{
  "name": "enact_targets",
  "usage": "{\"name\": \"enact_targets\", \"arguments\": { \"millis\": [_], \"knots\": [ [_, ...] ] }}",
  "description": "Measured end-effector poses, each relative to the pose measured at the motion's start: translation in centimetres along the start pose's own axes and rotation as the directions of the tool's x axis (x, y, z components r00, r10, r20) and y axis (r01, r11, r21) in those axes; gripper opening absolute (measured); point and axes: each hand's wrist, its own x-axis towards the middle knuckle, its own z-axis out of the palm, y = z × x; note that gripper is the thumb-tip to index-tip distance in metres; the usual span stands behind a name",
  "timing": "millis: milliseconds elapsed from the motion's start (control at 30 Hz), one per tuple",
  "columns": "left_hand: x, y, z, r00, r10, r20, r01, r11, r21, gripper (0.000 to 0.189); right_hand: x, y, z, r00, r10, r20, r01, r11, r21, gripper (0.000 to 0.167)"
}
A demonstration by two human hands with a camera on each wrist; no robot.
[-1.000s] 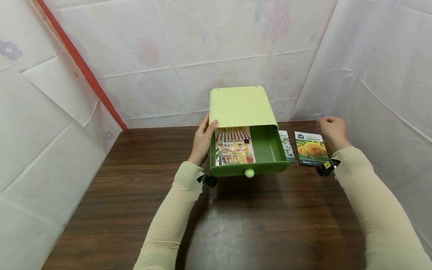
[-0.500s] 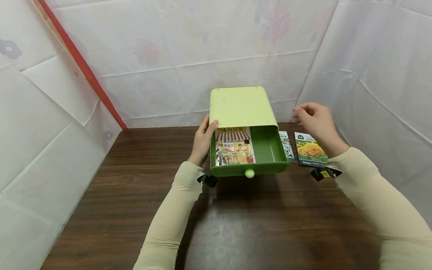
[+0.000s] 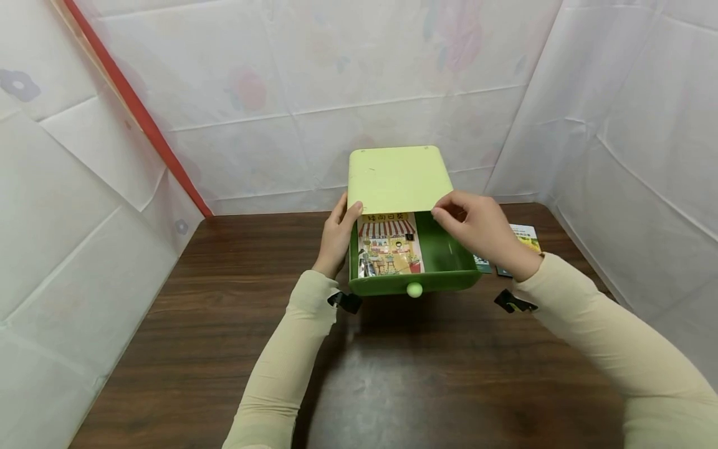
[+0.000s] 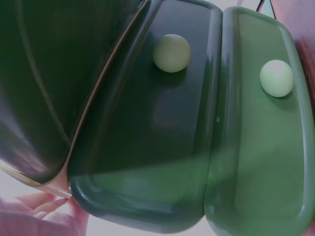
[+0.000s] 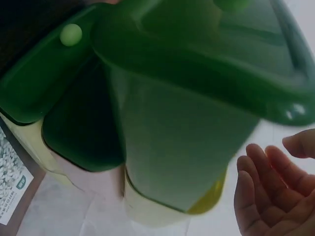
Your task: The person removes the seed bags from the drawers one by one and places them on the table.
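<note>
A small drawer cabinet with a pale yellow-green top [image 3: 399, 178] has its green top drawer [image 3: 414, 284] pulled out. Inside that drawer, on the left, lies an illustrated packet with a striped awning [image 3: 389, 246]. My left hand [image 3: 333, 240] grips the cabinet's front left corner, thumb on the top edge and fingers along the side. Over the drawer's right part hovers my right hand [image 3: 485, 227]. Its fingers are loosely bent with a gap to the thumb in the right wrist view, and I see nothing held there.
Right of the cabinet, partly behind my right hand, lie a white-flower seed packet [image 5: 10, 179] and a yellow-flower seed packet [image 3: 526, 234]. Two lower drawers with round knobs [image 4: 172, 53] are closed. White cloth walls [image 3: 314, 93] enclose the brown table [image 3: 224, 324].
My right hand has moved left from beside the yellow-flower packet to above the open drawer. The left hand, cabinet and packet in the drawer have stayed in place.
</note>
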Motion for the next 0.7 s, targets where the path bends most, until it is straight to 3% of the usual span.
{"name": "enact_targets", "arguments": {
  "millis": [133, 300, 533, 700],
  "knots": [
    [0.0, 0.0, 0.0, 1.000, -0.005, -0.001, 0.005, 1.000, 0.002, 0.074, -0.1, -0.2, 0.7, 0.996, -0.053, 0.069, 0.055, 0.998, -0.038, 0.020],
    [-0.1, 0.1, -0.1, 1.000, -0.003, -0.001, 0.003, 1.000, 0.016, 0.075, 0.0, -0.6, 1.4, 0.978, -0.041, 0.204, 0.060, 0.994, -0.089, 0.023],
    [-0.1, 0.2, -0.1, 1.000, -0.014, -0.006, 0.014, 1.000, 0.012, 0.075, 0.6, -0.9, 2.3, 0.914, 0.027, 0.404, 0.060, 0.978, -0.201, 0.040],
    [-0.1, 0.2, -0.1, 1.000, -0.009, -0.002, 0.009, 1.000, 0.011, 0.075, 1.2, -0.7, 2.8, 0.868, 0.088, 0.488, 0.047, 0.965, -0.257, 0.058]
  ]
}}
